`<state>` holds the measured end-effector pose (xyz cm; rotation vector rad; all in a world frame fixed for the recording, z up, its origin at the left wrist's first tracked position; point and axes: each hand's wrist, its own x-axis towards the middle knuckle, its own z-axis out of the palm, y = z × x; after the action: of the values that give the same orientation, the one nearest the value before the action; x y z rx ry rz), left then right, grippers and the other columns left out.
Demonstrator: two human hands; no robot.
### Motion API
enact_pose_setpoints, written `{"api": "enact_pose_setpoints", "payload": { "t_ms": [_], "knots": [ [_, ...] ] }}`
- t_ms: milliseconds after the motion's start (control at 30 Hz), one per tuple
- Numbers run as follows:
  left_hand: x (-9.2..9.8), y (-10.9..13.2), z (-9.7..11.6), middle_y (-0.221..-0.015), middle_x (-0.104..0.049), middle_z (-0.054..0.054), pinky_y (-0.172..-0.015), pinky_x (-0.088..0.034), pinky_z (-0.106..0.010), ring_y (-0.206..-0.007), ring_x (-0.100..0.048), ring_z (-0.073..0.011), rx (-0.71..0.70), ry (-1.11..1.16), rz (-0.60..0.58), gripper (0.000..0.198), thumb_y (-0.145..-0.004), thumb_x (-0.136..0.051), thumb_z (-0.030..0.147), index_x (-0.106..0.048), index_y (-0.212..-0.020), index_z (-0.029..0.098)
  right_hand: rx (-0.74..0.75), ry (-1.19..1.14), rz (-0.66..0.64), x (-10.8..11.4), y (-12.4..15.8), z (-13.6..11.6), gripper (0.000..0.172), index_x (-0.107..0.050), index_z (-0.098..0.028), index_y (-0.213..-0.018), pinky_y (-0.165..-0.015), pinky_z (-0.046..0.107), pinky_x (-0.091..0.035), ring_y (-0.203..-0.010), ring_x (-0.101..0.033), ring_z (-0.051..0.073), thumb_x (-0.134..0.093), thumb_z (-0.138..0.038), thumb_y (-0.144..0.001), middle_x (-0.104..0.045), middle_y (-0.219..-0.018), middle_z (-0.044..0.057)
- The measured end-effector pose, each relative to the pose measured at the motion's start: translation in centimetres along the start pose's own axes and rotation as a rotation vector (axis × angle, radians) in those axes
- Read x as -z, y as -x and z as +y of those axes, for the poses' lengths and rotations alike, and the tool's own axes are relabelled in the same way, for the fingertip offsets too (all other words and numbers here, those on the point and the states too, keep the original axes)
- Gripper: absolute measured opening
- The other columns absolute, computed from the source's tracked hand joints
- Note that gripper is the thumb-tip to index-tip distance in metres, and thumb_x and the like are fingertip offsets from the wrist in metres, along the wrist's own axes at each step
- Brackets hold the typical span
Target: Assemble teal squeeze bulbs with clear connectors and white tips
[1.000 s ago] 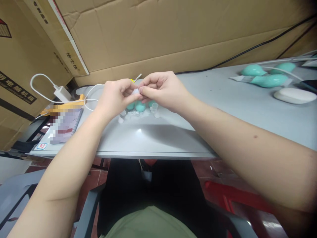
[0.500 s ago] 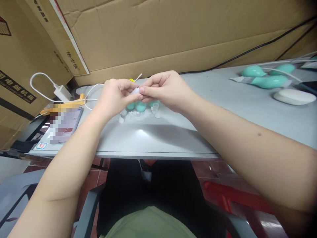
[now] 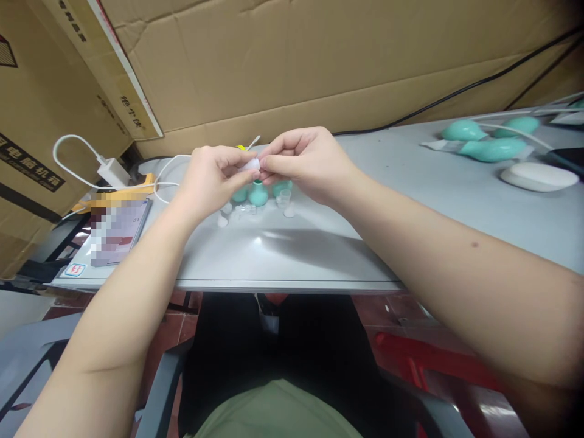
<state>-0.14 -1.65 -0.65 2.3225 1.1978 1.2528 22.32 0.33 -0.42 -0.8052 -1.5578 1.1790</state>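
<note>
My left hand (image 3: pixel 205 179) is closed, thumb and fingers pinching a small whitish translucent plastic piece (image 3: pixel 250 165). The fingertips of my right hand (image 3: pixel 308 161) are pinched together at that piece's right end; whatever sits between them is hidden or too small to name. Just below the fingers, a mint-green rubber bulb (image 3: pixel 258 194) stands upright on the table with its open neck up. Other green bulbs flank it, partly covered by my hands. In front of them lie small clear plastic parts, among them a connector (image 3: pixel 247 209), a little cup (image 3: pixel 285 196) and a whitish disc (image 3: pixel 289 213).
A phone-like flat slab (image 3: pixel 123 234) lies at the left of the grey table (image 3: pixel 274 261), near a white charger (image 3: pixel 113 172) and cable. More green bulbs (image 3: pixel 493 149) and a white mouse-shaped object (image 3: pixel 539 176) rest at the right. Cardboard (image 3: pixel 296 61) walls the back.
The whitish piece shows more fully between my hands, and the bulb's open neck has come into sight below them. My hands have hardly shifted; the view has moved slightly.
</note>
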Motion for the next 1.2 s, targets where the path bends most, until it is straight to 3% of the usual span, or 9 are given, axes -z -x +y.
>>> {"api": "enact_pose_setpoints", "payload": {
  "t_ms": [167, 400, 633, 733, 900, 1033, 1200],
  "knots": [
    [0.2, 0.0, -0.1, -0.108, -0.097, -0.005, -0.093, -0.070, -0.036, -0.097, -0.088, -0.0226, -0.066, -0.092, -0.033, 0.027, -0.101, -0.084, 0.020, -0.101, -0.121, 0.025, 0.034, 0.051, 0.009, 0.1, 0.0, 0.0, 0.026, -0.081, -0.024, -0.079, -0.087, 0.039, -0.081, -0.078, -0.085, 0.022, -0.099, -0.007, -0.086, -0.085, -0.079, 0.004],
    [0.1, 0.1, 0.2, -0.109, -0.097, -0.008, -0.085, -0.066, -0.033, -0.095, -0.087, -0.0219, -0.066, -0.054, -0.026, 0.021, -0.104, -0.083, 0.027, -0.100, -0.115, 0.022, 0.062, 0.079, 0.018, 0.1, 0.2, -0.3, 0.025, -0.082, -0.026, -0.077, -0.086, 0.039, -0.079, -0.078, -0.080, 0.021, -0.094, -0.006, -0.086, -0.084, -0.080, 0.002],
    [0.6, 0.1, 0.2, -0.105, -0.095, -0.008, -0.079, -0.064, -0.034, -0.085, -0.082, -0.0208, -0.055, -0.073, -0.035, 0.022, -0.104, -0.082, 0.035, -0.098, -0.111, 0.022, 0.134, 0.199, 0.008, 0.6, 0.2, -0.3, 0.022, -0.079, -0.029, -0.078, -0.082, 0.041, -0.070, -0.077, -0.076, 0.023, -0.095, -0.015, -0.084, -0.077, -0.077, 0.002],
    [1.7, 0.2, 0.3, -0.101, -0.093, -0.006, -0.077, -0.062, -0.035, -0.085, -0.080, -0.0216, -0.116, -0.123, -0.117, 0.022, -0.105, -0.080, 0.038, -0.098, -0.108, 0.026, 0.216, 0.384, -0.098, 1.5, 0.3, -0.6, 0.018, -0.079, -0.030, -0.077, -0.083, 0.042, -0.064, -0.082, -0.073, 0.025, -0.087, -0.015, -0.083, -0.078, -0.081, 0.002],
    [2.6, 0.6, 0.6, -0.092, -0.088, -0.004, -0.080, -0.063, -0.038, -0.083, -0.079, -0.0238, -0.136, -0.147, -0.307, 0.020, -0.103, -0.081, 0.039, -0.099, -0.107, 0.030, 0.431, 0.801, -0.390, 3.3, 0.1, -0.6, 0.015, -0.083, -0.028, -0.082, -0.090, 0.042, -0.052, -0.088, -0.069, 0.025, -0.074, -0.017, -0.081, -0.083, -0.085, 0.000],
    [2.4, 0.6, 0.4, -0.094, -0.092, -0.004, -0.082, -0.064, -0.040, -0.083, -0.082, -0.0249, -0.125, -0.156, -0.427, 0.009, -0.095, -0.092, 0.034, -0.099, -0.100, 0.031, 0.449, 0.950, -0.541, 3.7, 0.0, -0.2, 0.018, -0.087, -0.028, -0.085, -0.085, 0.039, -0.047, -0.092, -0.067, 0.026, -0.074, -0.017, -0.085, -0.078, -0.081, 0.001],
    [2.1, 0.6, 0.0, -0.095, -0.094, -0.002, -0.109, -0.062, -0.051, -0.094, -0.083, -0.0277, -0.109, -0.233, -0.486, 0.008, -0.091, -0.096, 0.026, -0.099, -0.094, 0.034, 0.383, 1.042, -0.607, 3.1, 0.5, -0.2, 0.021, -0.090, -0.027, -0.085, -0.096, 0.042, -0.045, -0.104, -0.065, 0.029, -0.077, -0.012, -0.090, -0.076, -0.085, 0.005]
  ]
}}
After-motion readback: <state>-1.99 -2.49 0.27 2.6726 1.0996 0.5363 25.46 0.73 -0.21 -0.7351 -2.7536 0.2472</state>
